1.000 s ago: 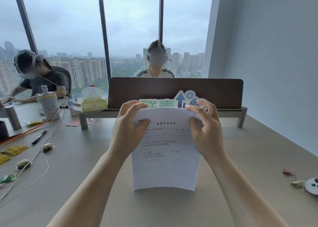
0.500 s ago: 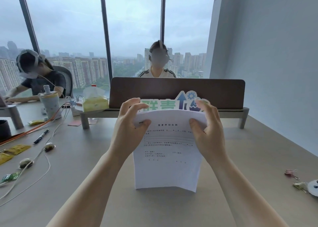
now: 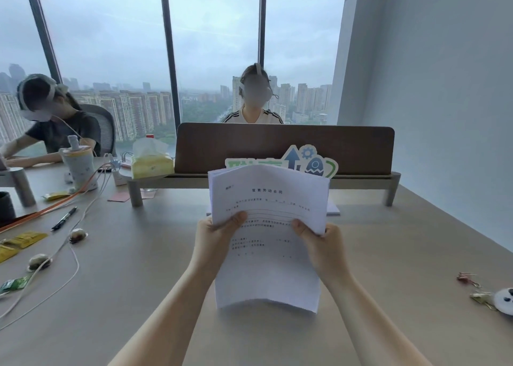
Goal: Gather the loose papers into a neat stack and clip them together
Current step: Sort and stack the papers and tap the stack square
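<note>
I hold a stack of white printed papers (image 3: 268, 199) upright in front of me, above the beige table (image 3: 138, 254). My left hand (image 3: 215, 238) grips its left edge at mid-height, thumb on the front sheet. My right hand (image 3: 323, 246) grips the right edge the same way. The stack's bottom edge hangs just above or on the tabletop, slightly uneven. Small binder clips, one reddish (image 3: 466, 278) and one gold (image 3: 481, 299), lie on the table at the far right.
A wooden riser shelf with a brown divider (image 3: 283, 149) and a cartoon sign (image 3: 311, 161) stands behind the papers. A round white panda object (image 3: 503, 300) lies beside the clips. Left are cables, a pen (image 3: 64, 218), snack packets, a tissue pack (image 3: 151, 163). Two people sit beyond.
Both hands slid from the stack's top corners down to its side edges at mid-height. The stack now rises taller in view, its top free.
</note>
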Motion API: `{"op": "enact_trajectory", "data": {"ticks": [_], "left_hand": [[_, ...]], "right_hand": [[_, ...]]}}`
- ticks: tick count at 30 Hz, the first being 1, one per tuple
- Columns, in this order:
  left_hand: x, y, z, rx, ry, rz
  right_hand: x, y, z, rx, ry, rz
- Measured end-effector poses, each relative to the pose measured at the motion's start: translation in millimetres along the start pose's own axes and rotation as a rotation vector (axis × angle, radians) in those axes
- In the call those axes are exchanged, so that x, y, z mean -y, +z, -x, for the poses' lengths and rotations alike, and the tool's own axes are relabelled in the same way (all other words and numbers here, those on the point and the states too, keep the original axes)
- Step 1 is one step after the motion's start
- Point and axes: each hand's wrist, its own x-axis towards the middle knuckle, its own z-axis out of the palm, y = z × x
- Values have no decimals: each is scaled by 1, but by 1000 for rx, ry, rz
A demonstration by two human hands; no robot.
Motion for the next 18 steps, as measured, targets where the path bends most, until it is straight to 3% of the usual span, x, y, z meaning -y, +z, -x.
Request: {"op": "enact_trajectory", "data": {"ticks": [5, 11, 18], "left_hand": [[-18, 11, 6, -14, 31, 81], [31, 1, 25, -33, -97, -24], [28, -4, 18, -42, -91, -55]], "right_hand": [[16, 9, 5, -65, -86, -28], [-22, 13, 27, -40, 110, 22], [-16, 2, 20, -30, 120, -2]]}}
